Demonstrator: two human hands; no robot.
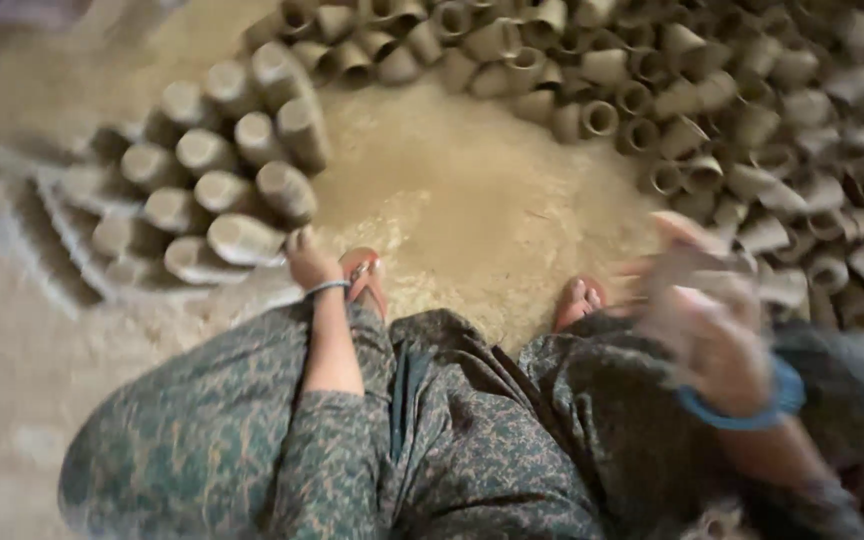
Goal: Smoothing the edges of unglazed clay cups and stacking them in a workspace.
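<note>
Nearest, the blurred right hand (pixel 707 330) lifts by the loose clay cups (pixel 752 150); its fingers' state is unclear. The left hand (pixel 310 262), fingers together, steadies the stacked cups (pixel 237 170), laid in rows on the sandy floor (pixel 462 200).

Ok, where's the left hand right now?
In the head view, the left hand is low at centre-left, at the near edge of the stacked rows of clay cups, just left of the sandalled foot on the sandy floor.

Grey-brown clay cups (pixel 242 238), sandy tan floor (pixel 472 200), green-and-brown speckled patterned dress (pixel 472 450), blue bangles (pixel 752 405) on the right wrist, orange-pink sandals (pixel 364 272)
</note>
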